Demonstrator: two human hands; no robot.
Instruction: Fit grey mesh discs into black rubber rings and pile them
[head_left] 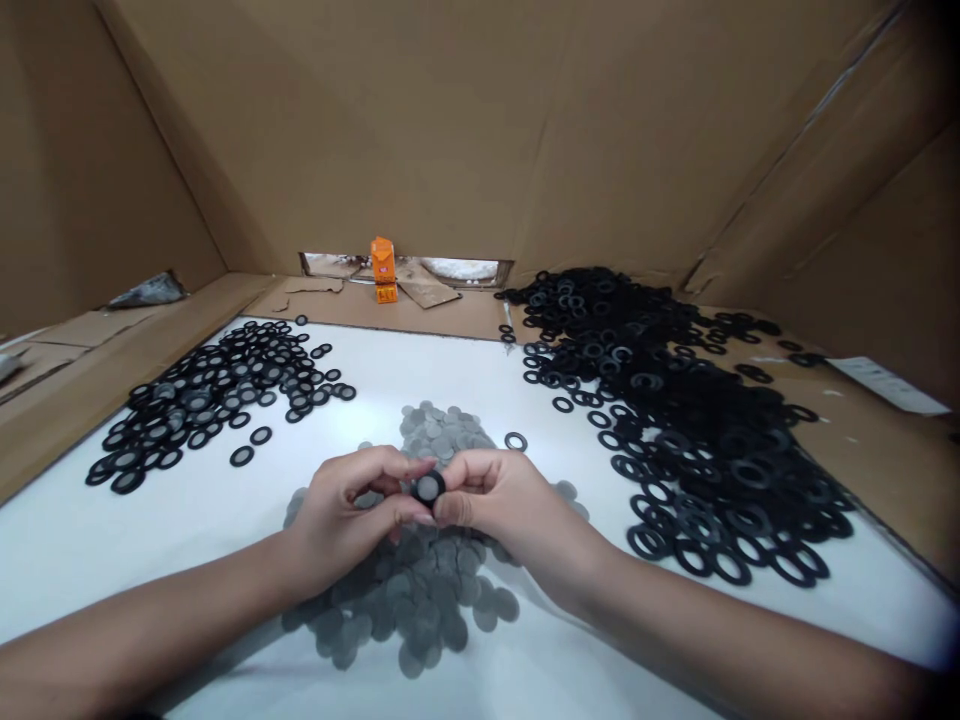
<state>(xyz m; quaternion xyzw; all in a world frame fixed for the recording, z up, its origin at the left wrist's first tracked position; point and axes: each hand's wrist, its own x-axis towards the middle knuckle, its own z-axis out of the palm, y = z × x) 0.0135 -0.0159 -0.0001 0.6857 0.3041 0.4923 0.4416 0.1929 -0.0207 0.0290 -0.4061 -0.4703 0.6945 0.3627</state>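
Between my two hands is a black ring with a grey disc (429,488) in its middle. My left hand (358,500) pinches its left side with thumb and fingers. The right side is gripped by the thumb and fingertips of my right hand (495,492). Both hands are above a loose pile of grey discs (420,600) on a white surface (555,640). A single black ring (516,441) lies just beyond my right hand.
A big heap of black rings (675,400) spreads over the right side. On the left lie many rings with grey centres (217,385). An orange carton (383,268) stands at the back, before a slot in the cardboard wall (420,130). A white paper (889,385) lies far right.
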